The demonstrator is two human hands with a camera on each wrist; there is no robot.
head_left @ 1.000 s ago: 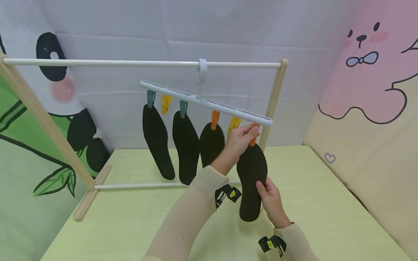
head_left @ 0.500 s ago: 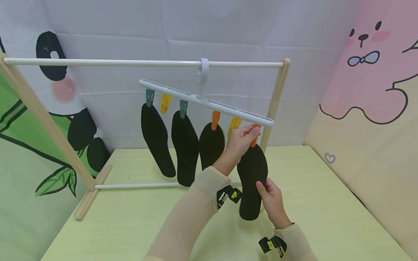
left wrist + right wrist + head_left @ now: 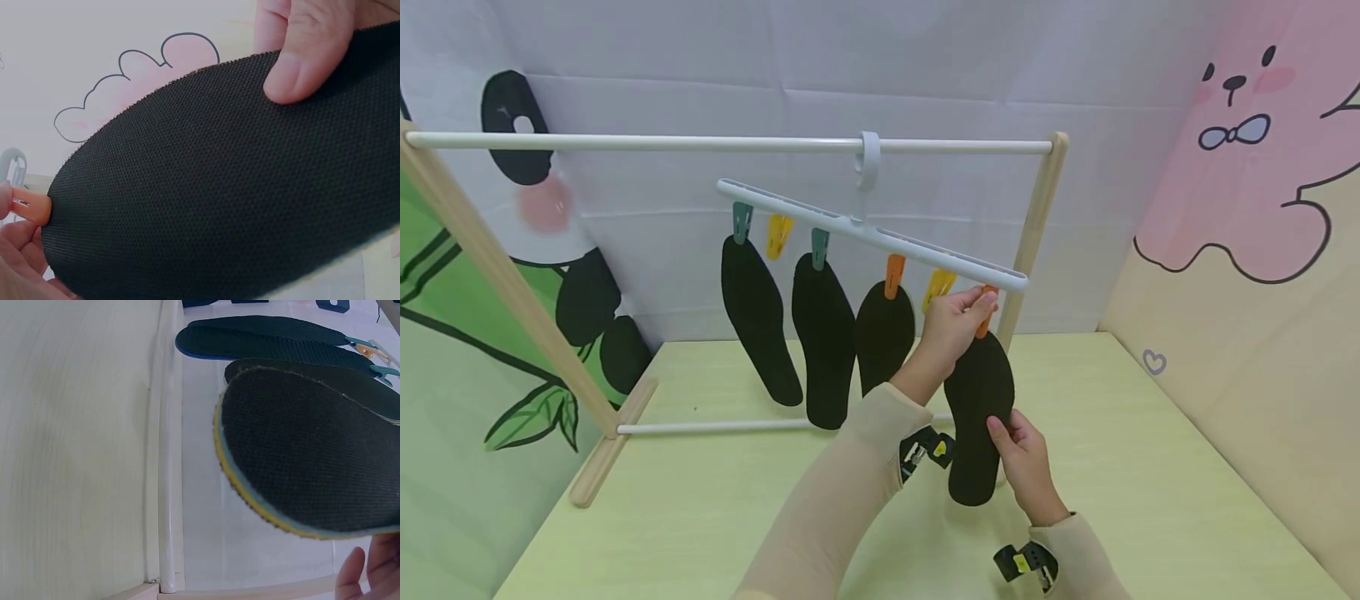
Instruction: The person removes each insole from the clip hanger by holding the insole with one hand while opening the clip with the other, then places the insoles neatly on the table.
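Two hands work at one black insole [image 3: 976, 392], beneath the lower right end of a tilted white hanger [image 3: 880, 239].
The left hand [image 3: 946, 329] has its grip pinching an orange clip [image 3: 983, 327], which meets the insole's top edge; the right hand [image 3: 1026, 468] has its grip pinching the insole's right edge farther down, thumb across the front. Toward the hanger's raised left end come a yellow clip [image 3: 938, 288], a second orange clip [image 3: 894, 277] with an insole partly hidden by the left arm, a teal clip [image 3: 820, 248] with another, one more yellow clip, and an end teal clip with the last. Above, the hanger's hook [image 3: 869, 160] loops over a white bar [image 3: 730, 144]; below, a wooden foot [image 3: 597, 471] lies along the table's [image 3: 1112, 475] left edge.
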